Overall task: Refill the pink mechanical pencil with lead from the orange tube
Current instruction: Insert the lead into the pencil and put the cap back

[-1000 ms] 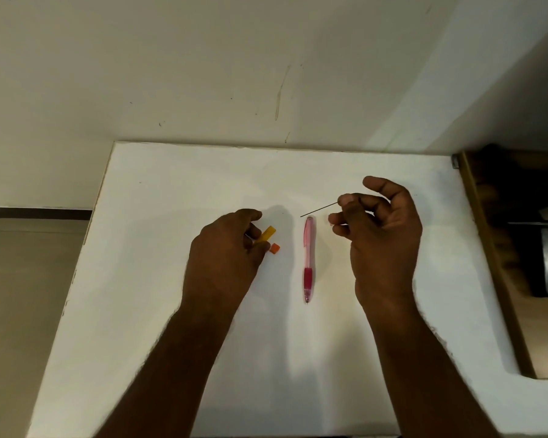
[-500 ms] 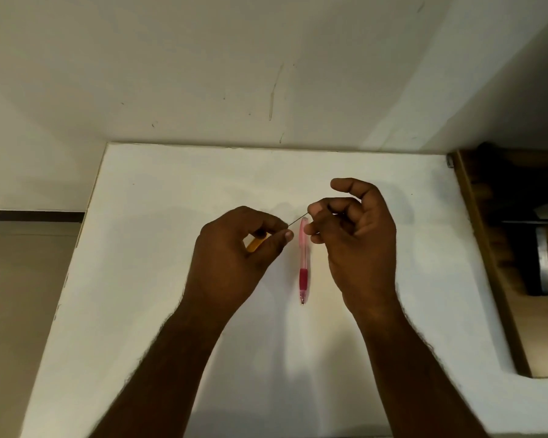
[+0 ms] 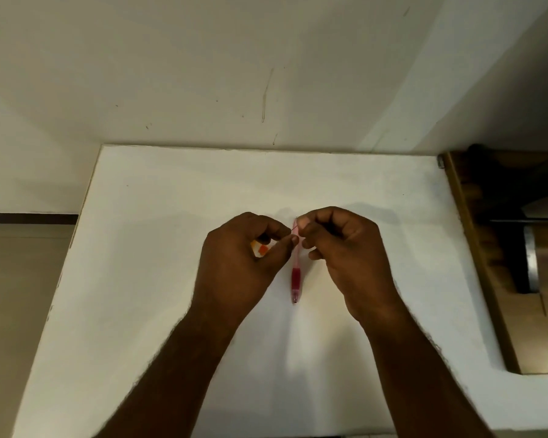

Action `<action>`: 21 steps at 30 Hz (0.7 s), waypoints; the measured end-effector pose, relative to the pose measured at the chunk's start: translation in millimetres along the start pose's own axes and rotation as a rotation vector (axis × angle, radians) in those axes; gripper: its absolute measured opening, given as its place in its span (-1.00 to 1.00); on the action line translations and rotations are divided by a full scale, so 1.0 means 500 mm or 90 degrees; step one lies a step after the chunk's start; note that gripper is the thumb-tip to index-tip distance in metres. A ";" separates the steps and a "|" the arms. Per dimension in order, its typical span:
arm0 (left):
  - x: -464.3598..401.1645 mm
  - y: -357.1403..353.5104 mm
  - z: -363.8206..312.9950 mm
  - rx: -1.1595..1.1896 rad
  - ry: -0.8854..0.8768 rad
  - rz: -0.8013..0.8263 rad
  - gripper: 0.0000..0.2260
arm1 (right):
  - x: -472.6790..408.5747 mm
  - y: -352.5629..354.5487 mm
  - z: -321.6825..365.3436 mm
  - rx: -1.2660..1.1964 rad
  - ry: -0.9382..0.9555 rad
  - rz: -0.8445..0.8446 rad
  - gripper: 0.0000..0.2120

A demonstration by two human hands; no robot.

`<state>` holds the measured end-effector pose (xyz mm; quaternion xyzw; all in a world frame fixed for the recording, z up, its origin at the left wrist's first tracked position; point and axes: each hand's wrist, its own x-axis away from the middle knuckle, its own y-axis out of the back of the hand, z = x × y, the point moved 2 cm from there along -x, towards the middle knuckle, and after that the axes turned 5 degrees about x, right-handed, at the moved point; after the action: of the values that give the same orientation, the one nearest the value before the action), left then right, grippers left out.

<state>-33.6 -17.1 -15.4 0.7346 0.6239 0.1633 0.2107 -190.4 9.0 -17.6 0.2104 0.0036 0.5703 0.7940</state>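
Single head-worn wide-angle view, facing forward and down, close above white table (image 3: 171, 216), wall ahead, both forearms entering from bottom edge.

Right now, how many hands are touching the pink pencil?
0 that I can tell. The left hand holds the orange tube; the right hand pinches a thin lead over the pink pencil, which lies on the table.

light: dim, warm | shadows: soft, cast on the table (image 3: 171, 279) beyond both grips | focus: slightly soft | edges: wide-angle bowing
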 end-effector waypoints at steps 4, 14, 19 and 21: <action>0.013 -0.021 -0.010 -0.182 0.011 -0.031 -0.62 | -0.008 0.033 -0.006 -0.081 -0.025 -0.115 -0.92; 0.033 -0.059 -0.014 -0.288 0.136 0.030 -0.68 | -0.015 0.060 -0.013 -0.216 -0.106 -0.185 -0.89; 0.029 -0.049 -0.014 -0.272 0.138 -0.021 -0.78 | -0.017 0.052 -0.013 -0.240 -0.121 -0.190 -0.92; 0.028 -0.049 -0.010 -0.271 0.130 -0.007 -0.73 | -0.017 0.049 -0.013 -0.249 -0.129 -0.191 -0.92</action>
<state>-54.5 0.6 -24.1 0.6500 0.5976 0.3633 0.2974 -217.3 10.0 -17.3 0.1065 -0.1551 0.4119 0.8916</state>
